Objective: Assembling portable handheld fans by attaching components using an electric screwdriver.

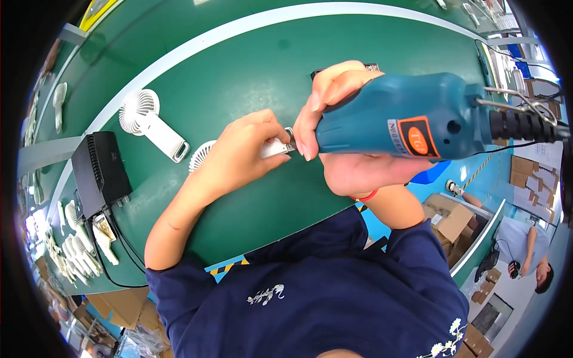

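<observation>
My right hand (349, 137) is wrapped round a teal electric screwdriver (400, 119), which lies sideways with its cord leaving to the right. Its tip points left at the handle end of a small white handheld fan (276, 148). My left hand (245, 146) pinches that handle between thumb and fingers; the fan's round grille shows partly beyond the hand, and the rest is covered. Whether the tip touches a screw is hidden. Another white handheld fan (156, 130) lies on the green table (239, 65) to the left, its grille toward the far side.
At the left stands a black power box (101, 173) with cables. Several white fans (74, 250) lie at the near left edge. A dark small object (371, 67) sits behind my right hand. Cardboard boxes (447, 218) and a seated person (522, 244) are at the right.
</observation>
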{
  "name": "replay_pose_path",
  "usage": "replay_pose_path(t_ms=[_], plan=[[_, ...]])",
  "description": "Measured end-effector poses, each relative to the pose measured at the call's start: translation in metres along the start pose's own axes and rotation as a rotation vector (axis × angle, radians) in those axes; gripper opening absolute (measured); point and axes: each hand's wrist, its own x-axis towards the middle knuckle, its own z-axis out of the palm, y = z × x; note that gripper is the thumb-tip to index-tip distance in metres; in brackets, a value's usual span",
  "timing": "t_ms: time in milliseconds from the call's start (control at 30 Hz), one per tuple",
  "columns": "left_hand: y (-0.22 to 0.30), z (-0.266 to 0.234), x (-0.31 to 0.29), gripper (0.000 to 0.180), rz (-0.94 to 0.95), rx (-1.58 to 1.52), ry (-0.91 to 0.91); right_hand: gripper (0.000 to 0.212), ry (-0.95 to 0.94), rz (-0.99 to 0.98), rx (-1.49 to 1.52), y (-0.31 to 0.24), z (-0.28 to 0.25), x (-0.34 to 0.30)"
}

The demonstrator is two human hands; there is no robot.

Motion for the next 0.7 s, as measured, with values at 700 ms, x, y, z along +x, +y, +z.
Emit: replay_pose_path(t_ms=[700], plan=[[-0.005,0.009,-0.002,0.02,0.1,0.028,0.01,0.103,-0.012,0.06,0.005,0.002,0.004,-0.013]])
